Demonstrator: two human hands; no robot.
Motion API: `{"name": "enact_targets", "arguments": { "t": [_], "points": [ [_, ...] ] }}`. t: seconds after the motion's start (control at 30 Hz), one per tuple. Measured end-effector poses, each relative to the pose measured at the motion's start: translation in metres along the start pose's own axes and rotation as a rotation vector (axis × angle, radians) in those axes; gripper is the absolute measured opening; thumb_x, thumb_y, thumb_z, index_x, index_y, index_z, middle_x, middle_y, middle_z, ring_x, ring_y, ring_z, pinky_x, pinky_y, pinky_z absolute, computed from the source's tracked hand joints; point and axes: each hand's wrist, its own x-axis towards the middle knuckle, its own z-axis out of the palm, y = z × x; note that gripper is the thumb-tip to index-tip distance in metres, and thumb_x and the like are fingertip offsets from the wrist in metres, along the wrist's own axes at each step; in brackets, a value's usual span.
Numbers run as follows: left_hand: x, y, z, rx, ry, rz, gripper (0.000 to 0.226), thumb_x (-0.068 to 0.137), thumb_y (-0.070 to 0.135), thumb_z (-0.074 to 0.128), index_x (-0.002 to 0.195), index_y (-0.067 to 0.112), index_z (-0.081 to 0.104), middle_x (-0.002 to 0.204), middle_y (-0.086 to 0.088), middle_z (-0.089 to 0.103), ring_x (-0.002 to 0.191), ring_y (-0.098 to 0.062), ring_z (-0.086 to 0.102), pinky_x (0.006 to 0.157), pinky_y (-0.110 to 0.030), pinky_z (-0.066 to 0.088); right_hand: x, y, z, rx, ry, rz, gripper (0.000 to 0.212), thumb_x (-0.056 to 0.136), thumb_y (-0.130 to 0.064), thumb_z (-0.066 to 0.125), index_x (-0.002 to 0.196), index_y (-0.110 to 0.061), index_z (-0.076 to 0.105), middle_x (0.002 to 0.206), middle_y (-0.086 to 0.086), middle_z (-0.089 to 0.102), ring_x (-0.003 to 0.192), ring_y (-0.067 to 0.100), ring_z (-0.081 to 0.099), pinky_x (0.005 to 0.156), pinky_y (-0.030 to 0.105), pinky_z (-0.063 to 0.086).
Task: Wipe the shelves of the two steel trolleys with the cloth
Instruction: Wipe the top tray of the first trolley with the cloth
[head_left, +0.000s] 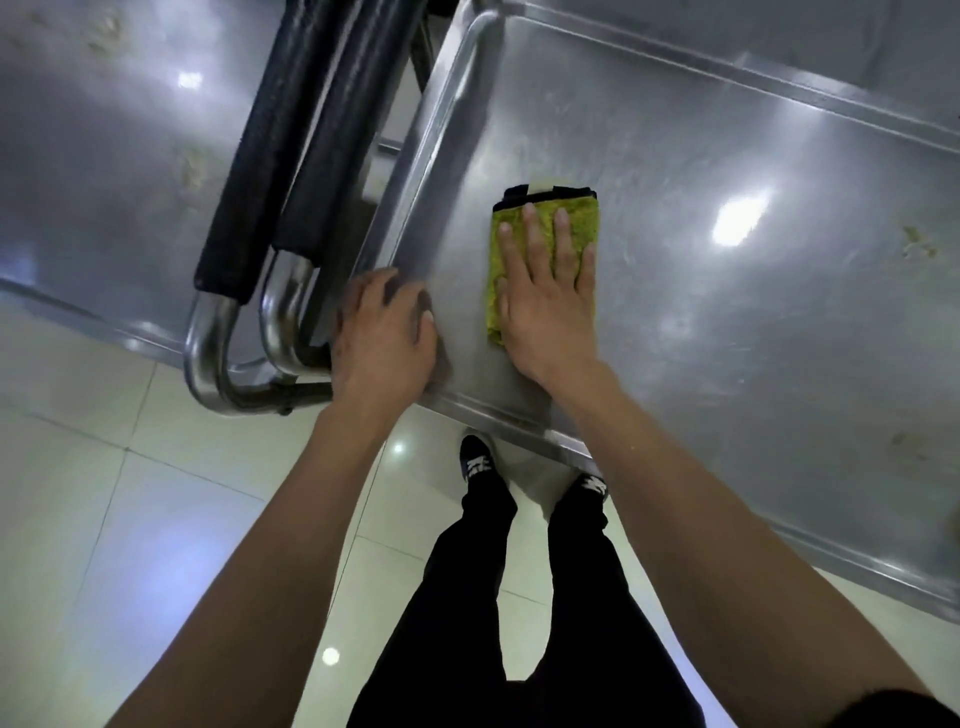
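A folded yellow-green cloth (582, 228) with a black edge lies flat on the top shelf of the right steel trolley (727, 322), near its left end. My right hand (548, 291) presses on the cloth with straight, spread fingers. My left hand (382, 332) rests on the near left corner of that shelf, its fingers bent over the raised rim. The left steel trolley (119, 171) stands beside it, and its top shelf shows dried yellowish stains.
Two black-padded push handles (270, 171) on bent steel tubes fill the gap between the trolleys. Yellowish stains (917, 244) mark the right shelf at its far right. My legs in black trousers and dark shoes (478, 457) stand on pale floor tiles (130, 519) against the trolley's near edge.
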Motion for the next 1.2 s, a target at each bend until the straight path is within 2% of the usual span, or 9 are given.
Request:
{"name": "enact_targets", "arguments": {
  "t": [0.13, 0.27, 0.4, 0.57, 0.63, 0.73, 0.8, 0.9, 1.2],
  "points": [
    [-0.002, -0.016, -0.001, 0.021, -0.030, -0.045, 0.040, 0.096, 0.029, 0.049, 0.133, 0.016, 0.057, 0.144, -0.007, 0.047, 0.137, -0.028, 0.036, 0.111, -0.048, 0.036, 0.020, -0.036, 0.009, -0.016, -0.013, -0.072, 0.061, 0.105, -0.036, 0.026, 0.161, -0.022, 0.008, 0.169, 0.006, -0.002, 0.154, 0.035, -0.008, 0.122, 0.061, 0.003],
    [-0.002, -0.021, -0.002, -0.049, -0.011, -0.052, 0.027, 0.094, 0.019, 0.049, 0.117, 0.012, 0.059, 0.134, -0.006, 0.050, 0.123, -0.026, 0.048, 0.098, -0.044, 0.047, 0.041, -0.070, 0.016, -0.036, -0.038, -0.208, 0.082, 0.095, -0.041, 0.057, 0.161, -0.020, 0.014, 0.169, 0.008, 0.005, 0.154, 0.037, -0.002, 0.121, 0.063, 0.007],
    [-0.002, -0.031, -0.007, -0.115, -0.006, -0.084, 0.024, 0.092, 0.014, 0.051, 0.114, 0.010, 0.057, 0.129, -0.006, 0.052, 0.114, -0.024, 0.054, 0.089, -0.046, 0.052, 0.053, -0.085, 0.018, -0.043, -0.055, -0.265, 0.079, 0.095, -0.044, 0.054, 0.160, -0.021, 0.016, 0.169, 0.005, 0.008, 0.155, 0.035, -0.001, 0.121, 0.062, 0.009],
    [-0.001, -0.027, -0.010, 0.054, -0.072, -0.074, 0.034, 0.090, 0.020, 0.055, 0.123, 0.012, 0.052, 0.138, -0.009, 0.042, 0.110, -0.031, 0.057, 0.084, -0.048, 0.054, 0.043, -0.072, 0.013, -0.010, -0.047, -0.307, 0.070, 0.100, -0.038, 0.043, 0.161, -0.021, 0.014, 0.169, 0.005, 0.005, 0.155, 0.033, -0.004, 0.122, 0.060, 0.008],
    [0.000, -0.021, -0.009, 0.086, -0.096, -0.092, 0.033, 0.093, 0.026, 0.053, 0.123, 0.012, 0.052, 0.139, -0.011, 0.041, 0.110, -0.034, 0.057, 0.086, -0.048, 0.053, 0.031, -0.059, 0.010, 0.008, -0.049, -0.263, 0.067, 0.103, -0.038, 0.037, 0.161, -0.022, 0.010, 0.169, 0.004, 0.000, 0.155, 0.031, -0.008, 0.122, 0.058, 0.005],
    [-0.001, -0.007, -0.003, 0.185, -0.108, -0.063, 0.040, 0.095, 0.033, 0.050, 0.129, 0.012, 0.052, 0.146, -0.014, 0.037, 0.134, -0.037, 0.040, 0.103, -0.052, 0.043, 0.009, -0.033, 0.006, 0.045, -0.031, -0.151, 0.057, 0.108, -0.034, 0.024, 0.162, -0.024, 0.007, 0.169, 0.002, -0.004, 0.155, 0.029, -0.011, 0.123, 0.056, 0.003],
    [-0.003, 0.010, 0.002, 0.234, -0.081, 0.025, 0.041, 0.095, 0.035, 0.048, 0.130, 0.015, 0.053, 0.146, -0.013, 0.039, 0.141, -0.034, 0.031, 0.109, -0.051, 0.036, -0.006, -0.015, 0.002, 0.073, -0.028, -0.101, 0.056, 0.109, -0.035, 0.022, 0.162, -0.024, 0.006, 0.169, 0.001, -0.005, 0.155, 0.027, -0.013, 0.123, 0.056, 0.002],
    [-0.003, 0.048, 0.014, 0.216, -0.042, 0.191, 0.036, 0.096, 0.035, 0.046, 0.126, 0.019, 0.057, 0.143, -0.009, 0.045, 0.139, -0.027, 0.034, 0.106, -0.048, 0.036, -0.027, 0.019, -0.002, 0.084, -0.023, -0.047, 0.058, 0.107, -0.035, 0.021, 0.162, -0.024, 0.004, 0.169, 0.001, -0.008, 0.154, 0.026, -0.014, 0.124, 0.056, 0.003],
    [-0.010, 0.179, 0.055, 0.145, -0.147, 0.474, 0.038, 0.097, 0.030, 0.046, 0.130, 0.016, 0.058, 0.146, -0.005, 0.047, 0.136, -0.027, 0.036, 0.101, -0.046, 0.040, -0.111, 0.160, -0.021, 0.118, 0.075, 0.240, 0.058, 0.107, -0.032, 0.027, 0.162, -0.024, 0.009, 0.169, 0.001, -0.004, 0.155, 0.026, -0.011, 0.123, 0.056, 0.004]
  ]
}}
